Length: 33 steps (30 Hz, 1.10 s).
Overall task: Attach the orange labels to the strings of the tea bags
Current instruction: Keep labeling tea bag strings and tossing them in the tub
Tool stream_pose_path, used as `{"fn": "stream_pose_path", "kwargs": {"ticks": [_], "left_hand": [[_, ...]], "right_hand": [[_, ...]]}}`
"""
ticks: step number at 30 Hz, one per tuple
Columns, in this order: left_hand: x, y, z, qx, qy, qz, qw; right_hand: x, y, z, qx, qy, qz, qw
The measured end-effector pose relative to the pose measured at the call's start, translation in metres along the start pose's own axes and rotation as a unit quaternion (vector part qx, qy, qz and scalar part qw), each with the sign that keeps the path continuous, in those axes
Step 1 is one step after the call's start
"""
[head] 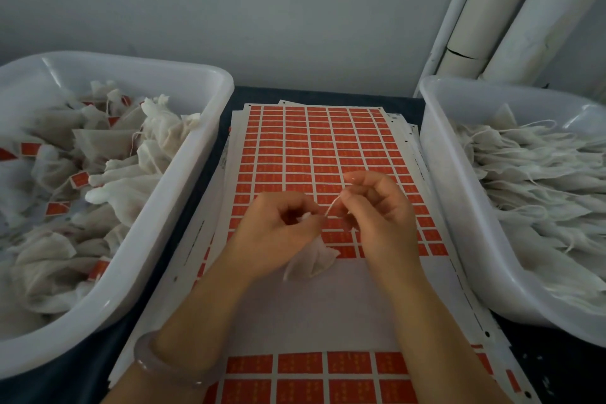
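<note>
1. Pale bracelet (pixel 164 361) on the left wrist, nearest the viewer, above the near end of the label sheet (pixel 314 147).
2. Label sheet: white backing with a grid of orange labels (pixel 328 128), top of a loose stack lying flat mid-table. A bare band (pixel 328 311), with no labels on it, crosses the sheet's near half.
3. Left hand (pixel 275 226): over the middle of the sheet, fingers curled, pinching the gathered top of one tea bag (pixel 311 261).
4. Tea bag: white mesh, hanging below the left hand, its lower end over the far edge of the bare band.
5. String (pixel 332 207): thin, pale, running from the left hand up to the right.
6. Right hand (pixel 377 207): just beside the left, over the sheet's middle, fingertips pinching the string's free end. Whether it also holds a label cannot be told.
7. Left tub (pixel 210 141): white plastic, left of the sheet, holding labelled tea bags (pixel 108 187) in a jumbled heap.
8. Right tub (pixel 439 174): white plastic, right of the sheet, holding plain tea bags (pixel 541 180) with loose strings.
9. Table (pixel 328 93): dark surface under the sheet and tubs.
10. White pipes (pixel 511 10): beyond the sheet's far right corner, against a grey wall (pixel 229 10).
</note>
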<state>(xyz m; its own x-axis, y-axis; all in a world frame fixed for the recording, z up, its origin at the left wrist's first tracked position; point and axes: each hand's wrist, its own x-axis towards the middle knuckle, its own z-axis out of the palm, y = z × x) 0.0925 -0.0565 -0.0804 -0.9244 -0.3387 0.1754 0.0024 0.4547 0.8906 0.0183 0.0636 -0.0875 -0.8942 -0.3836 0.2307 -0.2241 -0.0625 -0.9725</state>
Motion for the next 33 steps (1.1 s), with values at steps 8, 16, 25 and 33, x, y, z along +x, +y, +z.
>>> {"fn": "stream_pose_path", "kwargs": {"ticks": [8, 16, 25, 33], "left_hand": [[0.000, -0.010, 0.003, 0.015, -0.046, -0.004, 0.999], [0.003, -0.010, -0.004, -0.070, -0.073, 0.085, 0.991], [0.004, -0.012, -0.004, -0.122, -0.068, -0.064, 0.988], [0.007, -0.031, -0.035, -0.072, -0.021, -0.137, 0.988]], "right_hand": [[0.006, -0.002, -0.004, 0.236, 0.038, 0.163, 0.957], [0.008, -0.005, 0.004, 0.512, 0.007, 0.224, 0.829], [0.006, -0.005, 0.004, 0.415, 0.048, 0.232, 0.879], [0.000, 0.001, -0.045, -0.341, -0.027, 0.110, 0.933]]}}
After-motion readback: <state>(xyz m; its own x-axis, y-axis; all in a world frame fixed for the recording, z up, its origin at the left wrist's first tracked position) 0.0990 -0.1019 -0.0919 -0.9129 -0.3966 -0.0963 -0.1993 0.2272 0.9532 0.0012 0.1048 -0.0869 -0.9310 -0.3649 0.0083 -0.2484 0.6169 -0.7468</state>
